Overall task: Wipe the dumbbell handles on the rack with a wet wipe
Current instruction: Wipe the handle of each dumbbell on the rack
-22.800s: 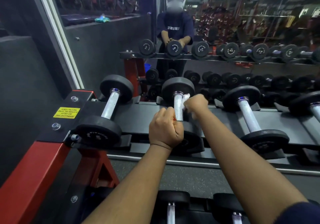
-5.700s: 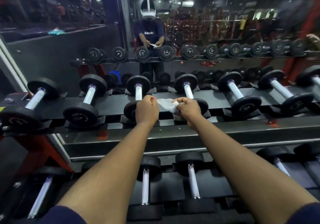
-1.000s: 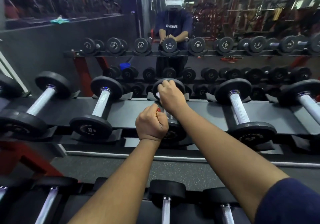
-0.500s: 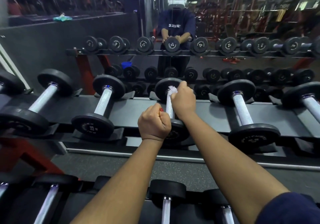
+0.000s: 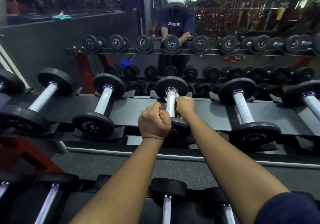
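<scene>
Right hand (image 5: 184, 105) is gripping wet wipe (image 5: 177, 95) around dumbbell handle (image 5: 170, 101) for scrubbing; left hand (image 5: 154, 121) is hovering fisted beside, seemingly empty.

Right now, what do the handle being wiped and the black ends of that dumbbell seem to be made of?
Handle: metal, probably chromed steel. It is silvery, with a fine knurled grain that glints.
Black ends: likely a rubber or urethane coating over metal. The surface is matte and dull.
Wet wipe under the right hand: a thin white cloth-like sheet, barely showing.
</scene>
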Tool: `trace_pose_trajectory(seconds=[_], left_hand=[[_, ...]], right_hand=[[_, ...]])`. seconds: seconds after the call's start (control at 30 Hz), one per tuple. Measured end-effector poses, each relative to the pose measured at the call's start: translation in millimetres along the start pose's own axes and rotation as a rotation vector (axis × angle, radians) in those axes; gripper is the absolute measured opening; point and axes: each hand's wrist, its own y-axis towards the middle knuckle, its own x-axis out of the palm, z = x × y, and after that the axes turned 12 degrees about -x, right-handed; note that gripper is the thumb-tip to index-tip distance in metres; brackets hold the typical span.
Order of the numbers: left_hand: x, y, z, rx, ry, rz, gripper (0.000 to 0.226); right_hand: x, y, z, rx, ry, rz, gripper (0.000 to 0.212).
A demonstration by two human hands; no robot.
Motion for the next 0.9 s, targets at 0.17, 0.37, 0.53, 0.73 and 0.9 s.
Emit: trace_pose_trajectory(seconds=[0.17, 0.37, 0.53, 0.73, 0.9], left_hand=[[0.1, -0.2, 1.0, 0.004, 0.022, -0.009, 0.012], [1.5, 0.4, -0.2, 0.000, 0.030, -0.019, 0.011], [2.0, 1.7, -0.5, -0.018, 0.062, -0.026, 0.016], [1.3, 2.2, -2.5, -0.022, 0.076, -0.025, 0.020], [1.1, 2.2, -2.4, -0.031, 0.080, -0.039, 0.019]], right_hand=[[-9.6, 1.8, -8.1, -0.602, -0.513, 0.043, 0.012], [13.1, 10.7, -21.5, -1.223, -1.114, -0.279, 0.022], [36.3, 5.9, -36.4, -1.192, -1.511, -0.633, 0.030], [46.8, 5.3, -33.3, -1.245, -1.734, -0.719, 0.034], [41.8, -0.6, -35.6, -1.207, -1.683, -0.623, 0.030]])
